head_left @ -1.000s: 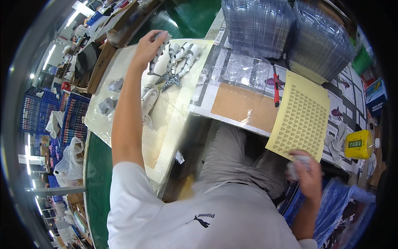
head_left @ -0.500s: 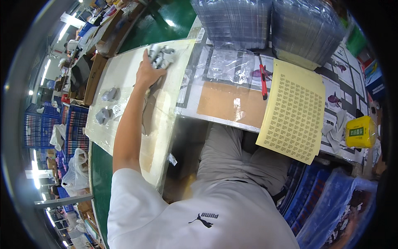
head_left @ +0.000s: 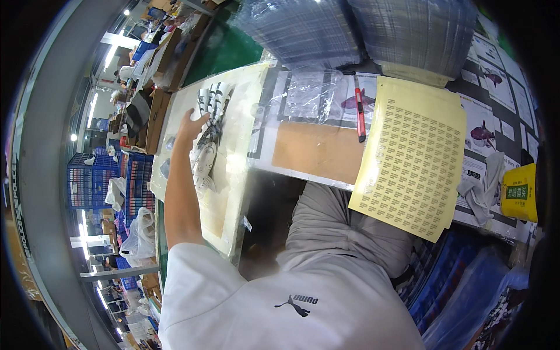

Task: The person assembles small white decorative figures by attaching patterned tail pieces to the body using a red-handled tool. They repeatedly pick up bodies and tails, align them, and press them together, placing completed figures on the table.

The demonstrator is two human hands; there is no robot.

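Well, the left hand [head_left: 188, 124] is spread, thumb apart from fingers; just beside it, between one and two o'clock, striped pieces [head_left: 213, 100] lie on a pale board [head_left: 240, 125]; toward three, a red cutter [head_left: 360, 116], then yellow sheets [head_left: 410, 157].

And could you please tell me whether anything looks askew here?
Yes, slightly: the yellow label sheet lies slanted, its near end jutting past the front edge of the table above the grey trousers.

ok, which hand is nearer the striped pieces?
Left. The left hand is open, just beside the striped pieces, contact unclear; the right hand is out of view.
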